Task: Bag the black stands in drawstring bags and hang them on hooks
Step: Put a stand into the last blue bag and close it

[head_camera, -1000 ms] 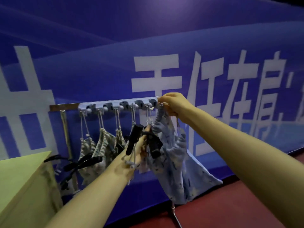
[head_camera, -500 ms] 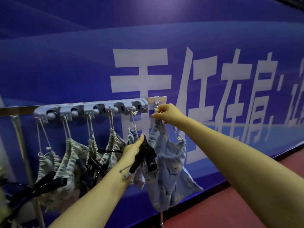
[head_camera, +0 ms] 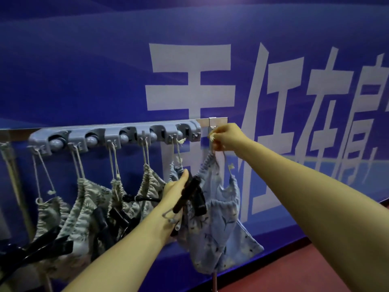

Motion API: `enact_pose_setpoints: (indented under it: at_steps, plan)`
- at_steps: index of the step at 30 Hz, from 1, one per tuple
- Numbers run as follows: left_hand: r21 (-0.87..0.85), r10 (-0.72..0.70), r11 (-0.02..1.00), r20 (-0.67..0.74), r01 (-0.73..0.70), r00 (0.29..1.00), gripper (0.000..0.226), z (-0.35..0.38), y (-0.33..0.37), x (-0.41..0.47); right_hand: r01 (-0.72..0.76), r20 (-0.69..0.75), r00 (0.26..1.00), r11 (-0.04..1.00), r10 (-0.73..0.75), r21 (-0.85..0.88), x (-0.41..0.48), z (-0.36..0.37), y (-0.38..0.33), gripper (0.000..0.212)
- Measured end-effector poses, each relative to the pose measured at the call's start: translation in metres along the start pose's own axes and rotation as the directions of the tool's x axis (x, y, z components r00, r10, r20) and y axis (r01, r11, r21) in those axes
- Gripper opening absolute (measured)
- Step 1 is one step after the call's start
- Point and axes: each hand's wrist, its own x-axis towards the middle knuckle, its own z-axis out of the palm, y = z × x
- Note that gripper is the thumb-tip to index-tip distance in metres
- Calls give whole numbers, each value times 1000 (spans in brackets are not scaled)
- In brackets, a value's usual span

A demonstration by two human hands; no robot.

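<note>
Two hands tend one pale-blue patterned drawstring bag (head_camera: 219, 228): the right hand (head_camera: 228, 138) grip pinches its cream cord (head_camera: 212, 136) beside the silver metal hook (head_camera: 211, 123); the left hand (head_camera: 173, 193) grip wraps the black stand (head_camera: 190, 191) at the bag's mouth.

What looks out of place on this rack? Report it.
Black stand legs poke out of the hung floral bags, so they are not drawn shut. The right hand holds the drawstring of the blue bag at a separate metal hook beyond the end of the grey rack; the left hand grips a black stand at that bag's mouth.
</note>
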Motion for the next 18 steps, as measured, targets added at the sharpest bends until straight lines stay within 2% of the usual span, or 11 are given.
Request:
enact_pose_setpoints:
  at_steps: [1,4,9,12,17,18]
  plan:
    - [5,12,1000,-28,-12,1000,40,-2,-2,3,-5,-3,1000,1000,5,24,2,5,-5,14]
    - [79,24,997,-57,-19,998,46,-9,-6,14,45,11,999,998,-45,-52,9,20,-18,20]
    - [52,50,998,-28,-48,998,44,-16,-2,27,71,-20,997,988,-74,-136,28,34,-30,6]
    - [-48,-7,999,-18,6,1000,42,-12,2,37,46,-28,999,998,-47,-46,39,42,-34,16]
    - [2,-54,999,36,54,998,45,-10,5,41,-64,-86,994,997,68,44,59,48,-25,8]
    - [-3,-65,998,41,65,997,46,-10,4,44,-93,-98,990,994,99,64,61,48,-22,12]
